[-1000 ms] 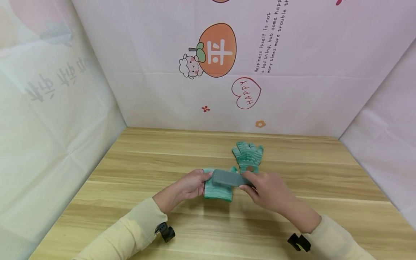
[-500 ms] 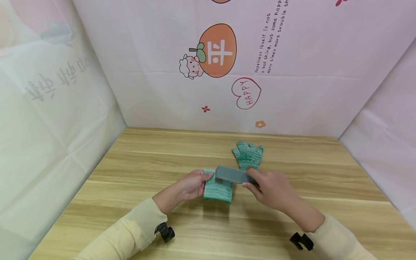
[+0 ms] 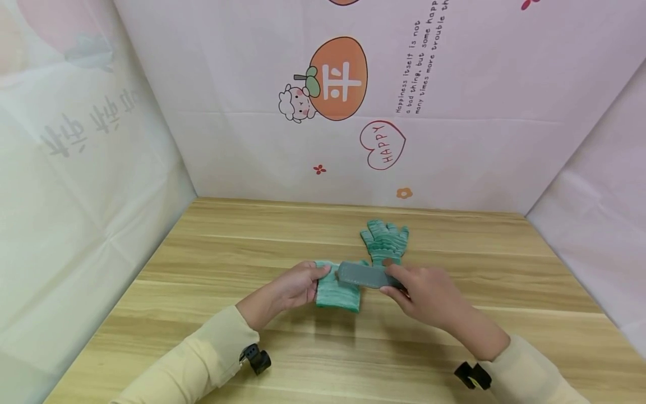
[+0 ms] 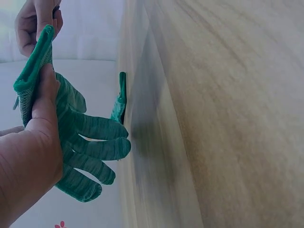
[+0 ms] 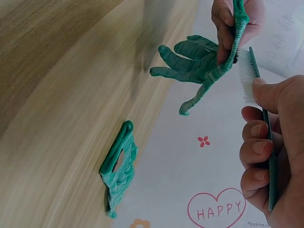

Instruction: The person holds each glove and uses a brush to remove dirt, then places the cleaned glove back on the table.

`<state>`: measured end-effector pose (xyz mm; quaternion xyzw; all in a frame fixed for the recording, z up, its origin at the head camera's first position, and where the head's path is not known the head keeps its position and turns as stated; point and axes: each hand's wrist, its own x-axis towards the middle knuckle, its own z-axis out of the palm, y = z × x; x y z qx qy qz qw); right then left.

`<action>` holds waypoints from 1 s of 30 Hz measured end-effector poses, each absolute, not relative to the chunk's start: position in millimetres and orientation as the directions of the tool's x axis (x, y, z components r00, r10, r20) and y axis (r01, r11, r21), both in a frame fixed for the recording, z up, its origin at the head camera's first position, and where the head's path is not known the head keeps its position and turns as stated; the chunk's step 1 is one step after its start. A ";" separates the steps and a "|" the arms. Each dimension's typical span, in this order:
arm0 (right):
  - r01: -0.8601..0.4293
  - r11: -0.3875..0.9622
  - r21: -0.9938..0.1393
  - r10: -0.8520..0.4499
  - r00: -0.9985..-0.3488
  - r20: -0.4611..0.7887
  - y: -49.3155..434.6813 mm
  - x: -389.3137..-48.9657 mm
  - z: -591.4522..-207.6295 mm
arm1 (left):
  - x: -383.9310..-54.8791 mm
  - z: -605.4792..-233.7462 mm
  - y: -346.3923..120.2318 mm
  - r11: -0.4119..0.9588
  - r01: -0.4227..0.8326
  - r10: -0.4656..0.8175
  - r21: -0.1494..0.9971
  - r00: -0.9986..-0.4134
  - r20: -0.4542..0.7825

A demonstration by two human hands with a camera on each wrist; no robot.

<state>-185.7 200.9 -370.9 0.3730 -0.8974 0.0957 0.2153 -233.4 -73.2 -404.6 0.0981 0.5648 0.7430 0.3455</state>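
My left hand [image 3: 295, 287] grips a green knitted glove [image 3: 338, 297] near its cuff, thumb on the upper face. The glove is held above the table, its fingers [image 4: 97, 145] hanging down in the left wrist view. In my right hand [image 3: 429, 297] is a grey-green brush [image 3: 367, 276], its white bristles [image 5: 247, 78] facing the glove. The brush back covers part of the glove in the head view. A small dark spot shows on the glove by the bristles; whether they touch is hard to tell. Behind lies a matching glove [image 3: 386, 241] with a brown patch at its cuff.
The wood-grain table [image 3: 242, 247] ends at a printed white backdrop [image 3: 242, 140]. White cloth sides stand at left [image 3: 101, 168] and right [image 3: 595, 207]. Both wrists wear black cameras, one on the left [image 3: 256, 359] and one on the right [image 3: 473, 376].
My right hand has shifted slightly right with the brush, which rose and then came down a little over the glove. The left hand and its glove have hardly moved.
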 end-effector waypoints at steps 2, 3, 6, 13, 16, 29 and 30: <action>-0.707 0.707 -0.011 -0.631 -0.638 0.441 199.8 -185.7 -372.0 | -232.5 -404.6 -72.8 -0.114 -0.396 0.632 0.911 -0.736 -0.240; -0.706 0.708 -0.013 -0.633 -0.643 0.432 198.9 -185.7 -372.6 | -232.0 -404.7 -72.6 -0.110 -0.392 0.635 0.913 -0.735 -0.239; -0.702 0.713 -0.012 -0.634 -0.651 0.417 195.8 -185.3 -374.5 | -230.8 -405.3 -72.5 -0.105 -0.399 0.639 0.911 -0.729 -0.245; -0.731 0.682 0.021 -0.646 -0.588 0.486 190.6 -186.3 -380.8 | -229.1 -406.7 -72.1 -0.090 -0.403 0.642 0.911 -0.723 -0.256; -0.739 0.673 0.046 -0.645 -0.554 0.526 190.1 -187.1 -382.8 | -229.1 -406.7 -71.5 -0.092 -0.403 0.633 0.911 -0.730 -0.259; -0.702 0.712 -0.030 -0.587 -0.617 0.524 190.5 -184.5 -378.6 | -229.7 -407.4 -72.1 -0.123 -0.403 0.632 0.907 -0.737 -0.241; -0.698 0.716 -0.036 -0.583 -0.625 0.519 191.2 -184.3 -377.7 | -229.9 -407.5 -72.2 -0.123 -0.402 0.633 0.907 -0.736 -0.240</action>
